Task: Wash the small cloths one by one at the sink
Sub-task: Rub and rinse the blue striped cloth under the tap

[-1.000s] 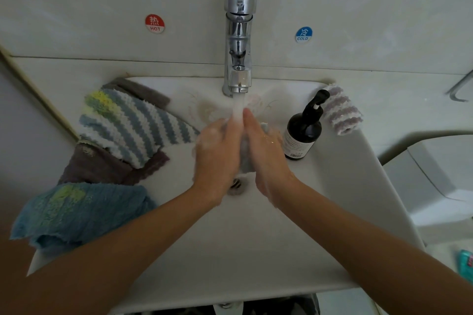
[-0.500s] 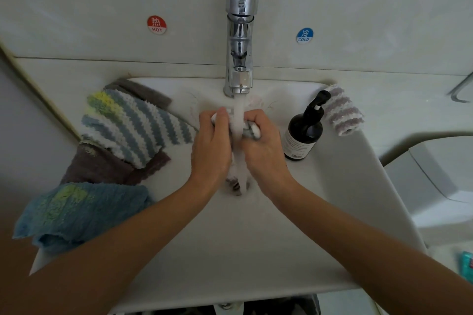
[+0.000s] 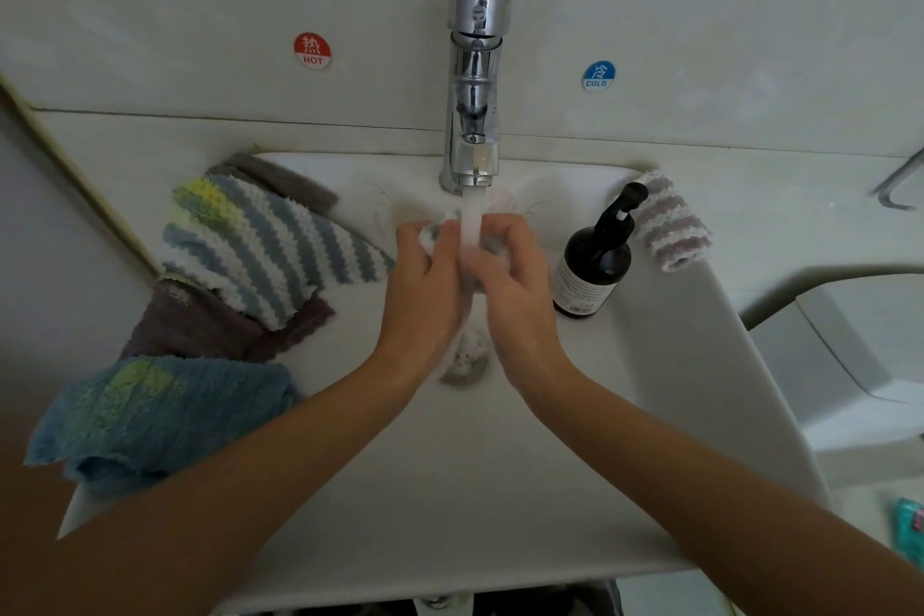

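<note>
Two hands: I see my left hand [image 3: 425, 285] and my right hand [image 3: 515, 285] close together in the middle of the basin, under the running water.
Sink [image 3: 500, 490]: white, it fills most of the view.
Blue cloth [image 3: 155, 420]: it hangs over the front left rim.
Striped cloth [image 3: 265, 245]: blue and white, on the left rim, lying over a brown cloth [image 3: 210, 325].
Tap [image 3: 475, 80]: chrome, on the back wall; the water stream [image 3: 471, 225] falls between my hands.
Soap bottle [image 3: 595, 260]: dark, with a pump, standing just beside my right hand.
Pink striped cloth [image 3: 672, 225]: on the back right rim, behind the bottle.
Small cloth [image 3: 431, 231]: white and grey, bunched; both hands have the fingers curled around it and grip it directly in the stream.
Drain [image 3: 465, 363]: below my wrists, partly covered with foam.
</note>
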The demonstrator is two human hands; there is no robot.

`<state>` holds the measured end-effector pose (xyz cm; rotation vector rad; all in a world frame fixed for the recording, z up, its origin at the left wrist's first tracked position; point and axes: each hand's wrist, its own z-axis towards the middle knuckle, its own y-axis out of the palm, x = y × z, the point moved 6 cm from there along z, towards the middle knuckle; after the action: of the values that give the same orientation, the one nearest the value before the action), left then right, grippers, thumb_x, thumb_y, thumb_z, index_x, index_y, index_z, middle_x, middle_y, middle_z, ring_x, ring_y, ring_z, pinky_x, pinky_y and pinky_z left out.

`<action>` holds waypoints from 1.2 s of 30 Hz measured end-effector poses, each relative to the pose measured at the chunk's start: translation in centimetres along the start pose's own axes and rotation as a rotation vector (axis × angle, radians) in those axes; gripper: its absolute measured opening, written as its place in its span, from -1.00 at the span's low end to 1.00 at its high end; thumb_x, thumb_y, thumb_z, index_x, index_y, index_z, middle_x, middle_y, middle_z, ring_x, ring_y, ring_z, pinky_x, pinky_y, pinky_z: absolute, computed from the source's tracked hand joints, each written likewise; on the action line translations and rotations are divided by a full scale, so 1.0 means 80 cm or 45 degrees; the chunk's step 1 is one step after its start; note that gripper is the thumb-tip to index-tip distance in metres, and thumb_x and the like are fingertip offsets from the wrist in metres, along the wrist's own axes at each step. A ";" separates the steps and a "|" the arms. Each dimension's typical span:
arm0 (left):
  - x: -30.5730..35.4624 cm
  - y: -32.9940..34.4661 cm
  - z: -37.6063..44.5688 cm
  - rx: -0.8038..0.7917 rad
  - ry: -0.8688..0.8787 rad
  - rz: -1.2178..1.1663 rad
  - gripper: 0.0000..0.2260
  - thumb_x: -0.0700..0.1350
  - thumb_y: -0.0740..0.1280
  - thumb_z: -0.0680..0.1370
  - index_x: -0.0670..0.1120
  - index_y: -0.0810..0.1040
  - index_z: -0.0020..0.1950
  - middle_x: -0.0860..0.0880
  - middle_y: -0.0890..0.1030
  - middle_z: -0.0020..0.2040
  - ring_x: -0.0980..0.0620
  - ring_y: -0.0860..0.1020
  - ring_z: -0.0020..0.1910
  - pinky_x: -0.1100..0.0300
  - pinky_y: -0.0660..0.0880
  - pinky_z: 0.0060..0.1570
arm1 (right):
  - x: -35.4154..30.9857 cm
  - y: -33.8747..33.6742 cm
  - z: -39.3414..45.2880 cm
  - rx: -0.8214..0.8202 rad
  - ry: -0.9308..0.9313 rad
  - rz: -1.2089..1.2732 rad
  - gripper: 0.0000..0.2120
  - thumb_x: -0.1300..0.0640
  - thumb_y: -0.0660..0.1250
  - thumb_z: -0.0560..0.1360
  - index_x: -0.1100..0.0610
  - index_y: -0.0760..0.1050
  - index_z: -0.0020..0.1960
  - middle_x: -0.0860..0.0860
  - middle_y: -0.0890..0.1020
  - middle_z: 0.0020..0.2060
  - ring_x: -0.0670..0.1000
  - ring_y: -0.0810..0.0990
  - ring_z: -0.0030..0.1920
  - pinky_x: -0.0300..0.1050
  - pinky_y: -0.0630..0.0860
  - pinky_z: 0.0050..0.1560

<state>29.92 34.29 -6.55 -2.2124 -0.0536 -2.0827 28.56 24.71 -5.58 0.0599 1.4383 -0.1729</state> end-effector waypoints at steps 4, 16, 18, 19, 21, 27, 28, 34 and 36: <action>0.004 0.000 -0.006 0.012 0.023 -0.101 -0.89 -0.02 0.16 0.66 0.05 0.38 0.17 0.06 0.57 -0.03 0.17 0.60 -0.08 0.28 0.53 -0.17 | 0.007 -0.003 0.001 0.068 0.034 -0.011 -0.65 -0.01 0.32 0.55 -0.06 0.35 0.30 0.03 0.53 0.17 -0.04 0.59 0.13 -0.06 0.58 0.14; 0.004 0.008 -0.011 -0.066 0.075 -0.021 -0.95 0.02 0.15 0.65 0.18 0.36 0.08 0.12 0.57 -0.05 0.28 0.59 -0.12 0.37 0.52 -0.24 | 0.017 -0.010 0.006 0.141 0.213 0.014 -0.76 -0.12 0.30 0.56 0.06 0.47 0.03 -0.02 0.61 -0.15 -0.06 0.62 -0.14 -0.02 0.61 -0.08; -0.003 0.012 -0.012 -0.091 0.063 0.089 -0.76 0.18 0.07 0.63 0.10 0.44 0.11 0.13 0.61 -0.12 0.25 0.60 -0.12 0.30 0.55 -0.14 | 0.017 -0.009 0.005 0.175 0.235 0.037 -0.66 -0.16 0.33 0.52 0.14 0.50 -0.04 0.10 0.64 -0.18 0.06 0.64 -0.16 0.05 0.60 -0.08; -0.005 0.012 -0.013 -0.096 0.059 0.142 -0.67 0.23 0.04 0.62 0.07 0.46 0.13 0.13 0.61 -0.14 0.26 0.59 -0.13 0.28 0.55 -0.10 | 0.016 -0.008 0.004 0.184 0.251 0.055 -0.59 -0.19 0.32 0.48 0.20 0.50 -0.07 0.16 0.64 -0.18 0.14 0.65 -0.16 0.10 0.60 -0.08; -0.001 0.009 -0.018 -0.074 0.070 0.256 -0.63 0.27 0.00 0.61 0.13 0.50 0.12 0.19 0.58 -0.14 0.29 0.56 -0.13 0.26 0.52 -0.06 | 0.014 -0.006 0.002 0.190 0.273 0.079 -0.51 -0.19 0.31 0.46 0.29 0.50 -0.10 0.24 0.63 -0.20 0.25 0.64 -0.15 0.23 0.59 -0.06; 0.008 0.003 -0.013 -0.036 0.117 0.171 -0.69 0.10 0.15 0.62 0.02 0.62 -0.10 0.01 0.67 -0.23 0.09 0.65 -0.19 -0.02 0.61 -0.12 | 0.007 -0.008 0.004 0.143 0.323 -0.026 -0.63 0.01 0.18 0.61 0.25 0.54 -0.19 0.23 0.64 -0.20 0.20 0.66 -0.12 0.27 0.57 0.01; 0.010 0.004 -0.012 -0.038 0.136 0.195 -0.70 0.08 0.16 0.63 0.00 0.62 -0.11 0.00 0.66 -0.24 0.07 0.65 -0.20 -0.02 0.61 -0.14 | 0.005 -0.010 0.005 0.142 0.301 -0.062 -0.62 0.01 0.16 0.62 0.28 0.54 -0.15 0.23 0.64 -0.20 0.17 0.65 -0.14 0.25 0.57 0.01; 0.020 0.004 -0.014 -0.038 0.261 0.151 -0.72 0.07 0.15 0.63 -0.09 0.53 -0.01 -0.08 0.63 -0.17 -0.02 0.64 -0.18 -0.08 0.61 -0.18 | -0.003 -0.009 0.001 0.166 0.039 -0.150 -0.75 0.04 0.14 0.65 0.04 0.43 -0.17 -0.16 0.51 -0.38 -0.16 0.47 -0.31 -0.14 0.45 -0.22; 0.020 0.004 -0.012 -0.024 0.259 0.123 -0.84 0.03 0.16 0.64 -0.03 0.45 0.08 -0.04 0.61 -0.09 0.08 0.63 -0.13 0.07 0.62 -0.17 | -0.007 -0.008 0.003 0.139 -0.012 -0.121 -0.82 0.10 0.17 0.64 -0.05 0.41 -0.13 -0.26 0.52 -0.33 -0.21 0.47 -0.27 -0.19 0.48 -0.19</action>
<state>29.06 33.83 -4.87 -1.9583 0.0871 -2.2491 28.63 24.09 -4.95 0.0802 1.4228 -0.3293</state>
